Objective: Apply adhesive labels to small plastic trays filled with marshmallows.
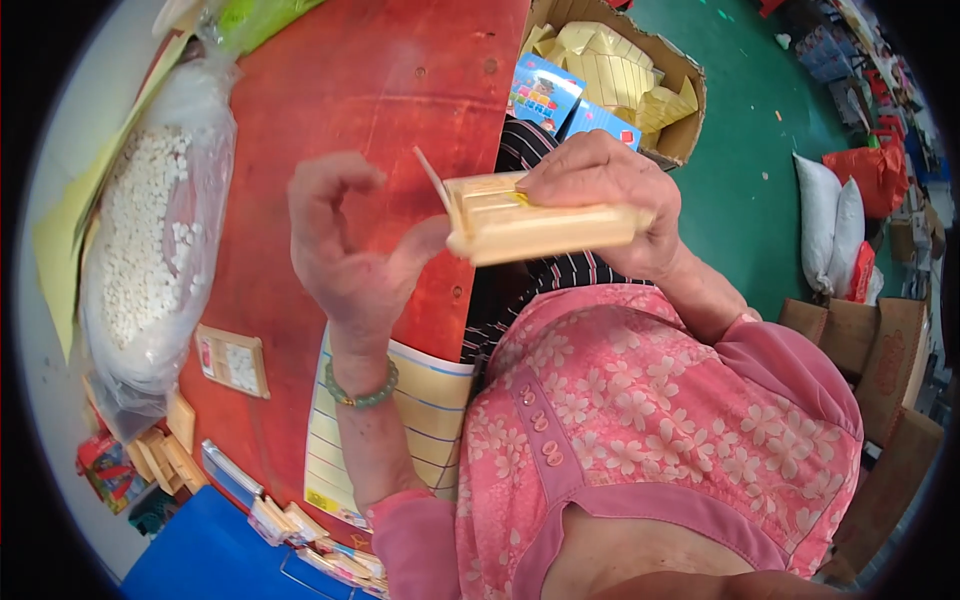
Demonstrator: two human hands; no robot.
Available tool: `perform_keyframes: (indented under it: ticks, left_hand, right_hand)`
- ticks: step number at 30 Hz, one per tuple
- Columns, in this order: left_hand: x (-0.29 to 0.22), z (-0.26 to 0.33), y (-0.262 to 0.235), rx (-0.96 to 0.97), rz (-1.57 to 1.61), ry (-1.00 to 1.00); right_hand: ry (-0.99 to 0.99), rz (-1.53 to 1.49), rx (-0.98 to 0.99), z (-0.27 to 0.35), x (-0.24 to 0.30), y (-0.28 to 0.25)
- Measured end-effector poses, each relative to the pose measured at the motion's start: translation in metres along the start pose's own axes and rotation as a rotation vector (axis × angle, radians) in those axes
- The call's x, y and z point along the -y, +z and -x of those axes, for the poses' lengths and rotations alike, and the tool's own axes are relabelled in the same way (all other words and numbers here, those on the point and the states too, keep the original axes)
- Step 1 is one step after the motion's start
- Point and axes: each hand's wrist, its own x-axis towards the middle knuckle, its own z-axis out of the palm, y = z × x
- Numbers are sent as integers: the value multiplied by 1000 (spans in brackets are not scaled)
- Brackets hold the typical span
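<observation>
My right hand (610,195) is wrapped round a pale wooden box (550,235), with fingers over its top and far end. It is held above my lap beside the table edge, and motion blurs it. A thin strip (432,178) sticks up at its left end. My left hand (350,235) is raised over the red table, fingers curved and apart, with nothing between them. Its thumb reaches to the box's left end; whether it touches I cannot tell. A green bead bracelet (362,384) circles my left wrist.
On the red table (330,90) lie a clear bag of small white pieces (140,240), a small wooden tray (233,361) and a lined yellow sheet (425,400). An open carton (690,120) holding yellow paper and blue boxes stands beyond. White sacks (820,225) rest on the green floor.
</observation>
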Motion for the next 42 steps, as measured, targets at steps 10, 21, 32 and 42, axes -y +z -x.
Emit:
perform_keyframes:
  ticks: [10, 21, 32, 42]
  left_hand:
    - [-33, -5, 8, 49, -243, 255]
    - [-46, 3, 17, 89, -214, 166]
    - [-54, 1, 21, 120, -96, 224]
    - [-64, -1, 30, 136, 12, 275]
  right_hand:
    - [-424, 248, 33, -24, 3, -5]
    - [-388, 195, 25, -23, 11, -14]
    - [-304, -117, 158, -35, 16, -26]
    - [-119, -263, 88, -31, 16, -24]
